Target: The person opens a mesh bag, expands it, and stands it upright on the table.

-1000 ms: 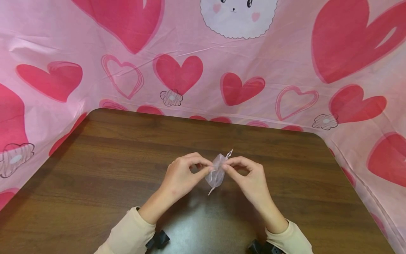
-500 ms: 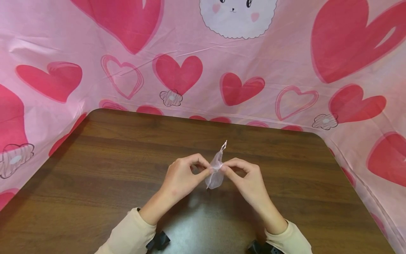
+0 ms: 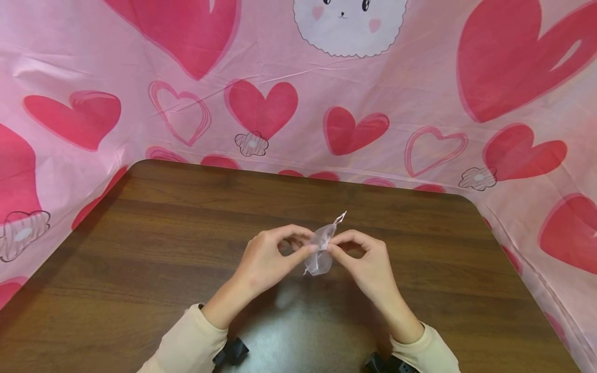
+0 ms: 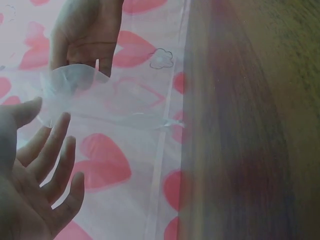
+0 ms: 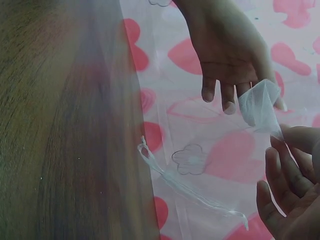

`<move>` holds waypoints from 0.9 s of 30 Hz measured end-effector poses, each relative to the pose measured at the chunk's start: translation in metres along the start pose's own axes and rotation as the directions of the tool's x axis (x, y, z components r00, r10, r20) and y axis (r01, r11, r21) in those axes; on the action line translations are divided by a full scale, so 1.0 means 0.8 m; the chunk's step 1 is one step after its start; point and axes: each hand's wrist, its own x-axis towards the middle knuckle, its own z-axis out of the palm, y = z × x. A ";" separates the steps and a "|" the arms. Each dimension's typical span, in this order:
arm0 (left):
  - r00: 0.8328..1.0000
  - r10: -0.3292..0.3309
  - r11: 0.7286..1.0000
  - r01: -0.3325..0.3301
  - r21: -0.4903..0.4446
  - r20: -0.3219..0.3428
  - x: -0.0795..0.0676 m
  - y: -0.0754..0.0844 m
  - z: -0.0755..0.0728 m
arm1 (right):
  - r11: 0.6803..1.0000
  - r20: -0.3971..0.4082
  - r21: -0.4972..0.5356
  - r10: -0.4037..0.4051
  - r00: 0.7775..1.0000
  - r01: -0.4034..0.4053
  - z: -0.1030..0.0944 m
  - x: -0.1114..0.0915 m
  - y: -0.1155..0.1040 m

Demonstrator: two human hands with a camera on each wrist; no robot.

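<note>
At the bottom edge, pale sleeves lead up to the left hand and right hand, each pinching the sheer pouch between thumb and finger. They hold it from opposite sides, probably because such limp fabric needs support at both. It is just below the frame's centre, raised above the table; its cord points upper right, apparently ungripped. Across the top, heart-printed cloth hangs, perhaps as a backdrop.
</note>
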 end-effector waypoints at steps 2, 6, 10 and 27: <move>1.000 0.016 1.000 -0.016 0.000 -0.008 0.000 0.000 0.000 | 1.000 0.009 -0.007 -0.002 1.000 0.002 0.001 0.000 0.000; 0.999 0.034 0.999 -0.033 0.019 -0.041 0.001 -0.001 0.000 | 1.000 0.028 0.007 -0.020 0.999 0.020 0.002 -0.001 -0.001; 0.997 0.003 0.999 0.000 0.038 -0.076 0.001 0.001 -0.002 | 0.998 0.039 0.026 -0.050 0.998 0.049 0.002 0.000 -0.001; 0.996 -0.044 0.997 0.049 0.056 -0.082 -0.002 0.004 0.002 | 1.000 0.085 0.008 -0.014 0.996 0.013 0.003 0.001 -0.001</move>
